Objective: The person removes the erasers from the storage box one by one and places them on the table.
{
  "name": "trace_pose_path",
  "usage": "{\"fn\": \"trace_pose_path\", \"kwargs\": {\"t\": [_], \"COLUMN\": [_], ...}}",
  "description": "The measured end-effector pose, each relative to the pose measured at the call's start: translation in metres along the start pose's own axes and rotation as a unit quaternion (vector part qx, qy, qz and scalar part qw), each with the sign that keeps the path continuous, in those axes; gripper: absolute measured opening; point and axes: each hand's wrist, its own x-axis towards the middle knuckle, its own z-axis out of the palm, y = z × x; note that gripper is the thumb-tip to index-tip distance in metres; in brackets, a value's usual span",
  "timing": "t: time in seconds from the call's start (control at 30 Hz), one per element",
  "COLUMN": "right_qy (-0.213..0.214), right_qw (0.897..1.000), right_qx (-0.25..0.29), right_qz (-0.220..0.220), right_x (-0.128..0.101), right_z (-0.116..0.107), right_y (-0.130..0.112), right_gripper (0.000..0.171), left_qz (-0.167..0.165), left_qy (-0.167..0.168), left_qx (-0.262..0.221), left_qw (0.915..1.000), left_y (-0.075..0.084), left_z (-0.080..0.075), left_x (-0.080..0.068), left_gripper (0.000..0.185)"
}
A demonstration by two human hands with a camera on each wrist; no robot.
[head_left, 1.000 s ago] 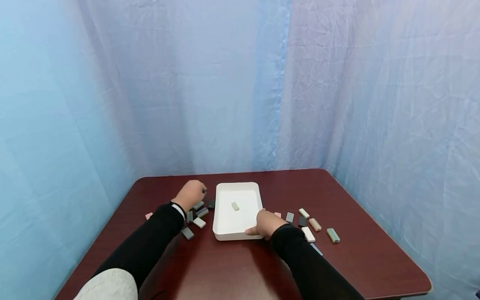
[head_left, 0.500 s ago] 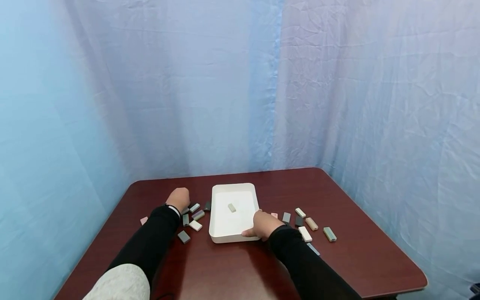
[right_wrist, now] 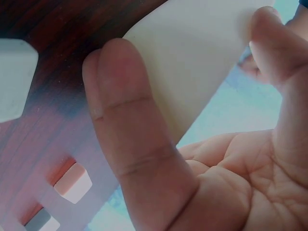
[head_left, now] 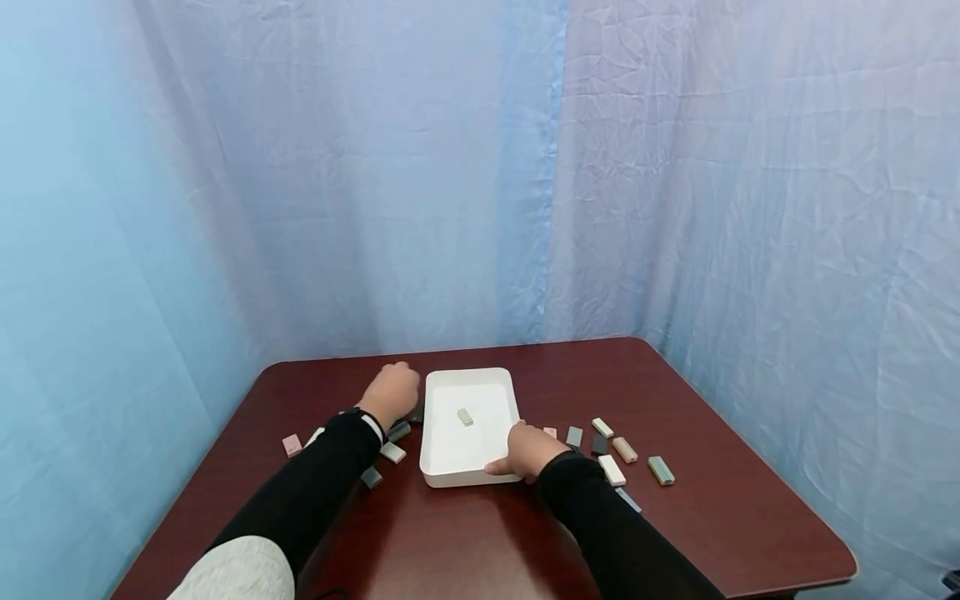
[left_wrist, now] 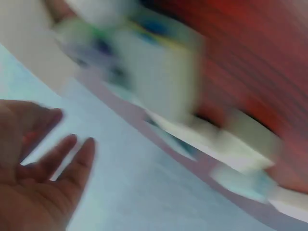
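Note:
A shallow white tray (head_left: 442, 454) stands mid-table with one small pale block (head_left: 465, 417) in it. My right hand (head_left: 528, 452) holds the tray's near right corner; in the right wrist view its fingers (right_wrist: 127, 96) lie along one outer wall and the thumb is at another. Left of the tray, my left hand (head_left: 392, 392) is over a group of small blocks, its fingertips hidden in the head view. The left wrist view shows that hand's fingers (left_wrist: 79, 166) and thumb apart, with nothing between them. Blurred blocks (left_wrist: 161, 72) lie beyond it.
Several small blocks lie right of the tray, including a white block (head_left: 611, 470), a tan block (head_left: 625, 450) and a green-grey block (head_left: 661, 471). A pink block (head_left: 292, 446) is at the left. Light blue curtains (head_left: 450, 208) hang behind the dark red table (head_left: 720, 500).
My left hand swung left over the blocks, then came back right toward the tray. The right hand keeps its hold on the corner. The head view shifted slightly.

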Motion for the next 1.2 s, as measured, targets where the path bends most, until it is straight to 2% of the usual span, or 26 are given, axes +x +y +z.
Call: {"fn": "trace_pose_path", "kwargs": {"t": [0.1, 0.17, 0.23, 0.33, 0.37, 0.43, 0.57, 0.73, 0.83, 0.9, 0.97, 1.03, 1.2], "right_qy": [-0.006, -0.008, -0.007, -0.006, -0.005, -0.004, 0.000, -0.004, -0.004, -0.002, -0.002, -0.002, -0.005], "right_qw": [1.000, 1.000, 1.000, 1.000, 1.000, 1.000, 1.000, 1.000, 1.000, 1.000, 1.000, 1.000, 1.000], "right_qx": [0.002, 0.001, 0.000, 0.002, 0.002, -0.001, -0.006, -0.012, -0.013, -0.010, -0.009, -0.007, -0.007], "right_qz": [0.002, 0.001, -0.005, -0.012, -0.015, -0.017, -0.016, -0.017, -0.014, -0.006, -0.001, 0.000, -0.005], "right_x": [0.001, 0.002, 0.002, 0.002, 0.002, 0.002, 0.002, 0.001, 0.003, 0.005, 0.006, 0.008, 0.005], "right_z": [0.000, 0.001, 0.002, 0.003, 0.003, 0.003, 0.003, 0.003, 0.001, 0.001, 0.000, 0.001, 0.002], "right_y": [0.000, -0.001, -0.002, -0.004, -0.006, -0.008, -0.010, -0.009, -0.007, -0.006, -0.004, -0.001, 0.002], "right_gripper": [0.087, 0.093, 0.096, 0.094, 0.094, 0.095, 0.096, 0.095, 0.089, 0.087, 0.090, 0.093, 0.095], "left_qz": [0.063, 0.109, 0.139, 0.153, 0.149, 0.141, 0.137, 0.159, 0.158, 0.134, 0.095, 0.049, -0.009], "left_qy": [-0.008, -0.045, -0.098, -0.167, -0.181, -0.189, -0.174, -0.169, -0.134, -0.100, -0.066, -0.047, 0.002], "left_qx": [-0.066, -0.085, -0.078, -0.056, -0.048, -0.038, -0.039, -0.090, -0.124, -0.144, -0.161, -0.191, -0.183], "left_qw": [0.9958, 0.9893, 0.9824, 0.9725, 0.9709, 0.9711, 0.9745, 0.9686, 0.9706, 0.9755, 0.9801, 0.9792, 0.9830], "left_y": [0.025, 0.039, 0.049, 0.057, 0.057, 0.057, 0.057, 0.057, 0.050, 0.041, 0.027, 0.010, -0.041], "left_z": [-0.001, 0.000, 0.002, 0.005, 0.005, 0.005, 0.002, -0.006, -0.016, -0.026, -0.034, -0.040, -0.036], "left_x": [0.009, 0.011, 0.011, 0.006, 0.004, 0.001, -0.004, -0.013, -0.016, -0.017, -0.017, -0.019, -0.029], "left_gripper": [0.023, 0.031, 0.040, 0.049, 0.049, 0.045, 0.029, 0.017, 0.012, 0.015, 0.018, 0.026, 0.029]}}
